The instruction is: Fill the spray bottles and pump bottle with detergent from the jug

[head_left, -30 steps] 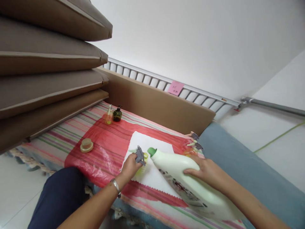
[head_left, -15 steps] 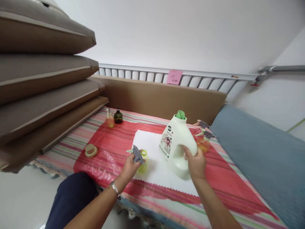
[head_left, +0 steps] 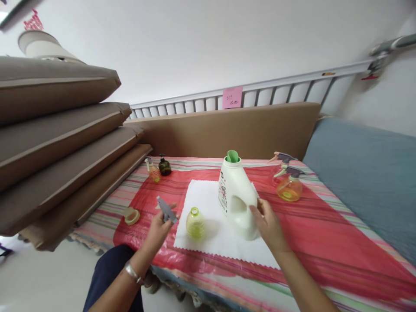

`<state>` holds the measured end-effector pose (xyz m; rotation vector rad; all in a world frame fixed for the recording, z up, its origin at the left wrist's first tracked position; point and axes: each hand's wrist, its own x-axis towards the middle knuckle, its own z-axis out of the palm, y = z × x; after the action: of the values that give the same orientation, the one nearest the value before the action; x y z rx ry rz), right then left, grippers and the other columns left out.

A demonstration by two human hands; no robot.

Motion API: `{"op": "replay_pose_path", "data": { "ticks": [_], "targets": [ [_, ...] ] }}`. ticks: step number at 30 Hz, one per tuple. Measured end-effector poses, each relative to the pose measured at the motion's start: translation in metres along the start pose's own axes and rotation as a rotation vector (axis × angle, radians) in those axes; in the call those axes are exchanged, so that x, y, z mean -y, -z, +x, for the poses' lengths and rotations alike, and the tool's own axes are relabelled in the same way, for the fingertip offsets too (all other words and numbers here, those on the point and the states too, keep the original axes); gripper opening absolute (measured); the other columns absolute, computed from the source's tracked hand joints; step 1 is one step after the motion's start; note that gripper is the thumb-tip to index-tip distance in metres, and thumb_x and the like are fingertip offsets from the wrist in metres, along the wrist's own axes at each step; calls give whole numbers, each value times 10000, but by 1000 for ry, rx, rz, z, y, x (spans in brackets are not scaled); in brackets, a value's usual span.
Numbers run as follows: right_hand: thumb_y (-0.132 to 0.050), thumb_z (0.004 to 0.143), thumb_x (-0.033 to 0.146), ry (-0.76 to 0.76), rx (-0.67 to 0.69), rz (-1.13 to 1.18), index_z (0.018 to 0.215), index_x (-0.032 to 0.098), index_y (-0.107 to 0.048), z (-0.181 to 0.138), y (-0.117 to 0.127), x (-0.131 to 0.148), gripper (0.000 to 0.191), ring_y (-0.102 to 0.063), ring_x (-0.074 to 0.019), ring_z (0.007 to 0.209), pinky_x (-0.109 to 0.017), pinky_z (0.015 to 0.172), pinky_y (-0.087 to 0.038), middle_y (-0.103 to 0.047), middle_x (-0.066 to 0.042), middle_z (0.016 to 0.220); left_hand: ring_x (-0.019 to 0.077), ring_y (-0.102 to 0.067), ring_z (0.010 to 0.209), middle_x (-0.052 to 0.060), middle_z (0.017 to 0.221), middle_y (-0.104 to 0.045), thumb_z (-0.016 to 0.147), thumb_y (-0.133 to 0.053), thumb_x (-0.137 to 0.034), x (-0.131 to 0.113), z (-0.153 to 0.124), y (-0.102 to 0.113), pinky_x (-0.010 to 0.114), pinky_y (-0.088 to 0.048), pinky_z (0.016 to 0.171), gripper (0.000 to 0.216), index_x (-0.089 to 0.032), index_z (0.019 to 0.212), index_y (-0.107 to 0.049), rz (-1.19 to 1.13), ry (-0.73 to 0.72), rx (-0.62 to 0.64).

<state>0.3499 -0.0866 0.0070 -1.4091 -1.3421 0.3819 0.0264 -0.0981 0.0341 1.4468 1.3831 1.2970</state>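
Note:
My left hand [head_left: 159, 225] is closed around a grey trigger spray head [head_left: 167, 211], held over the red plastic sheet [head_left: 152, 195]. Just right of it, a yellow-green spray bottle [head_left: 195, 226] stands upright and uncapped on a white cloth [head_left: 204, 190]. A large pale green detergent jug [head_left: 237, 186] with a green spout [head_left: 232, 156] stands upright on the same cloth. My right hand [head_left: 268, 223] is at the back of the jug's handle, its thumb and fingers loosely apart; none pass through the handle's hole.
Two trigger spray bottles, one with orange liquid [head_left: 289, 190], stand at the right. Back left are another spray bottle [head_left: 154, 173] and a dark pump bottle [head_left: 165, 167]. A round cream cap [head_left: 131, 216] lies at the left. Brown cushions [head_left: 71, 151] are stacked alongside.
My left hand has moved left with the spray head, away from the small bottle. The jug has settled upright on the cloth, and my right fingers have come out of its handle.

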Motion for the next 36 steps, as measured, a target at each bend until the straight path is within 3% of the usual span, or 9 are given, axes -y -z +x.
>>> {"op": "replay_pose_path", "data": {
  "ticks": [4,7,10,17,26,32,36],
  "targets": [
    [-404,850,492,44,-170,56,1092,189,-499,-9,20,6,399,-573,-230,957,-384,844,-444,-588,-120,1095,243,-623,903,139,1110,-633,742,-631,-381,-73,-1,19,293,-479,636,408,-148,1075,-596,-151,-200,-102],
    [-405,868,450,88,-235,75,1072,209,-531,-19,29,15,339,-571,-228,955,-378,844,-441,-600,-97,1066,224,-641,845,121,1056,-656,768,-600,-430,-121,3,12,281,-478,607,395,-168,1064,-593,-372,-313,-68],
    [-412,871,430,115,-218,83,1038,215,-550,-28,31,21,305,-572,-235,956,-383,855,-433,-610,-86,1034,203,-647,800,102,1017,-669,757,-613,-448,-140,11,-6,273,-473,596,384,-179,1031,-601,-467,-344,-24],
    [-409,882,382,192,-109,52,1048,241,-541,-34,27,12,255,-558,-220,966,-369,863,-435,-600,-58,1024,210,-650,815,109,1005,-675,765,-614,-409,-116,22,-41,277,-465,608,361,-170,1035,-590,-430,-226,12],
    [-394,896,332,262,-64,39,1020,252,-544,-37,27,12,210,-551,-211,987,-366,874,-436,-593,-50,1032,215,-646,825,125,1019,-667,782,-599,-366,-82,24,-60,279,-460,603,321,-157,1025,-592,-362,-155,46],
    [-420,891,280,347,36,43,1002,271,-539,-50,14,24,163,-574,-181,964,-302,834,-468,-607,-29,1009,242,-598,989,126,1014,-679,764,-609,-356,-33,20,-71,338,-455,797,295,-154,978,-608,-183,-91,41],
    [-464,873,240,400,206,78,1007,269,-527,-64,-8,34,150,-580,-166,958,-270,823,-476,-608,-22,997,223,-609,911,96,931,-690,747,-615,-349,-3,16,-77,324,-446,792,232,-161,882,-627,-78,-74,110]
  ]
}}
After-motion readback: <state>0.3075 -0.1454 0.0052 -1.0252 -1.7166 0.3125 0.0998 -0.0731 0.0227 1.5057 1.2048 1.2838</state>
